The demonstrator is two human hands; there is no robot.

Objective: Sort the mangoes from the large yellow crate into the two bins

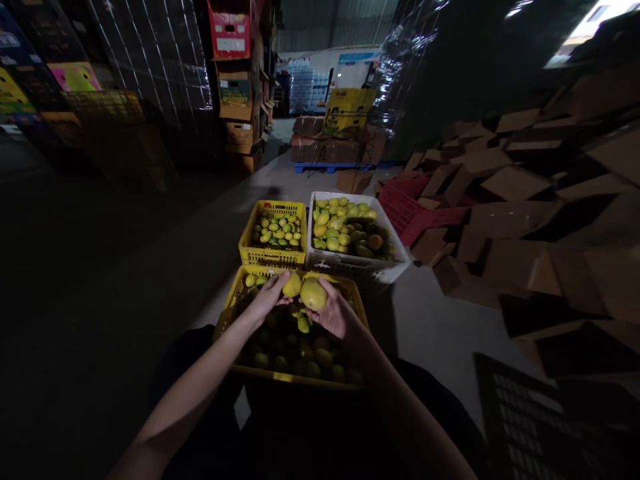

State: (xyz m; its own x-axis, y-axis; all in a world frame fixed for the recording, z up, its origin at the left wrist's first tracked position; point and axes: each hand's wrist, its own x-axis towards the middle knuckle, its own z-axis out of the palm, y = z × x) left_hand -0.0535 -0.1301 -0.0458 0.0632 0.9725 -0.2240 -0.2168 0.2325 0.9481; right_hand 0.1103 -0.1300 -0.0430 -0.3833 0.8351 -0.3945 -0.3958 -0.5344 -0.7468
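My left hand (271, 293) is closed around a yellow lemon (292, 285). Close beside it, my right hand (334, 313) grips a larger, greenish-yellow lemon (314, 295). Both hands are above a yellow plastic crate (290, 378), where many lemons (324, 358) lie partly in shadow. Beyond it on the left stands a smaller yellow crate (273, 257) of yellow and green lemons. A white crate (360, 268) to its right holds more lemons, with darker fruit in its shaded right part.
A red crate (403, 217) lies by a heap of flattened and open cardboard boxes (520, 220) on the right. Farther back, boxes sit on a blue pallet (330, 167), beside a tall stack of cartons (235, 87). A dark slatted crate (530, 427) is at lower right.
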